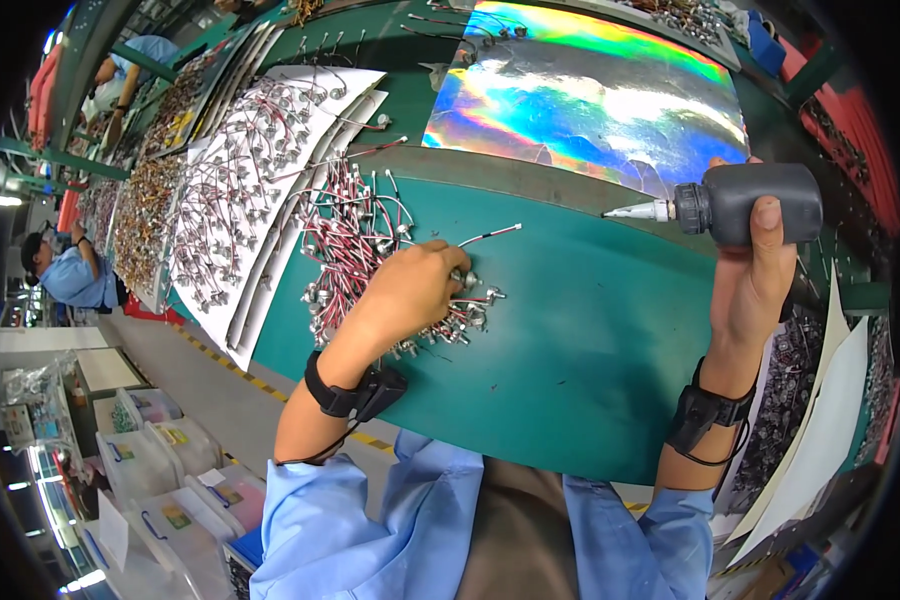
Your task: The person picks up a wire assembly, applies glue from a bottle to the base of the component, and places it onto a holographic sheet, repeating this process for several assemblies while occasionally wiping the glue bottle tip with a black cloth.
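Observation:
My right hand (760, 240) grips a dark grey squeeze bottle (770, 195) lying sideways in the air, its white tapered nozzle (638, 211) pointing left. On the green work surface, my left hand (417, 288) reaches into a pile of small metal parts with red and black wires (342, 245). Its fingers are closed at the pile's right edge, around a small wired metal part whose wire (492, 235) sticks out to the upper right with a white connector at its end. The fingers partly hide the part's body.
White sheets (240, 180) carrying rows of similar wired parts lie at the left. A shiny rainbow foil sheet (590, 90) covers the far side. Plastic bins (170, 510) stand at the lower left. A co-worker in blue (75, 275) sits at the far left.

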### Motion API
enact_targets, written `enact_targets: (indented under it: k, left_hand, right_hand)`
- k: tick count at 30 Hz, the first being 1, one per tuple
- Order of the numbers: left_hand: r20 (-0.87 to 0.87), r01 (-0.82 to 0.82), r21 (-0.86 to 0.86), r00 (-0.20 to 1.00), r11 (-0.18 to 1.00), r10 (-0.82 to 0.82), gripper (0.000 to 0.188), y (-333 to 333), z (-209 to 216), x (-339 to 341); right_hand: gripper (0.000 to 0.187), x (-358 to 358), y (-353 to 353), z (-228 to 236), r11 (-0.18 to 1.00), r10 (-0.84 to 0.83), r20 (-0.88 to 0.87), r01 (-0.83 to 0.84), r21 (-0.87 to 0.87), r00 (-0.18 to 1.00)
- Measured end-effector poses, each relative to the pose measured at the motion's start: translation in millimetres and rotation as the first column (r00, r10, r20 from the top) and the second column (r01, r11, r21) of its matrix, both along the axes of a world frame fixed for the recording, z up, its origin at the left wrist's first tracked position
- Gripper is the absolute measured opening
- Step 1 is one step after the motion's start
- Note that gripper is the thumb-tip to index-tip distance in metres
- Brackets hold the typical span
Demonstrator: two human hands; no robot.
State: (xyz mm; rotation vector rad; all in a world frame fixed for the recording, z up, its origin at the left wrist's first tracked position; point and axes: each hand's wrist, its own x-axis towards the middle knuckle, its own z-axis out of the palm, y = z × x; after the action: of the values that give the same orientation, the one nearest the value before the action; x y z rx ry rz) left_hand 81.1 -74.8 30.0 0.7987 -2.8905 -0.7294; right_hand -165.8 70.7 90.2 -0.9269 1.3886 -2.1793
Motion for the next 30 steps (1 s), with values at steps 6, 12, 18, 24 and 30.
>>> enact_targets:
  k: [6,12,18,24,30]
  left_hand:
    - [-0.433,-0.314,0.526,0.701,0.790,0.567,0.023,-21.6,67.5,24.9]
    - [-0.743,-0.131,0.646,0.121,0.752,0.659,0.023,-6.4,96.2,6.4]
    - [-0.661,0.155,0.746,0.052,0.648,0.749,0.023,4.3,60.0,-14.9]
    - [-0.632,0.159,0.767,0.026,0.621,0.774,0.025,5.0,67.5,-29.6]
    - [-0.303,0.341,0.913,0.198,0.225,0.932,0.024,20.1,-0.1,-52.3]
  right_hand:
    - [0.053,-3.3,5.7,1.5,1.000,-0.031,-0.003,0.031,-0.005,1.000]
    - [0.054,-4.2,4.9,0.0,0.997,-0.063,0.024,0.064,-0.031,0.998]
    - [0.056,-2.5,5.0,0.0,0.997,-0.067,0.003,0.067,-0.039,0.998]
    - [0.059,-4.8,5.1,-1.0,0.996,-0.075,0.011,0.075,-0.041,0.997]
    - [0.062,2.3,-2.7,-10.0,0.997,-0.065,0.005,0.065,-0.036,0.998]
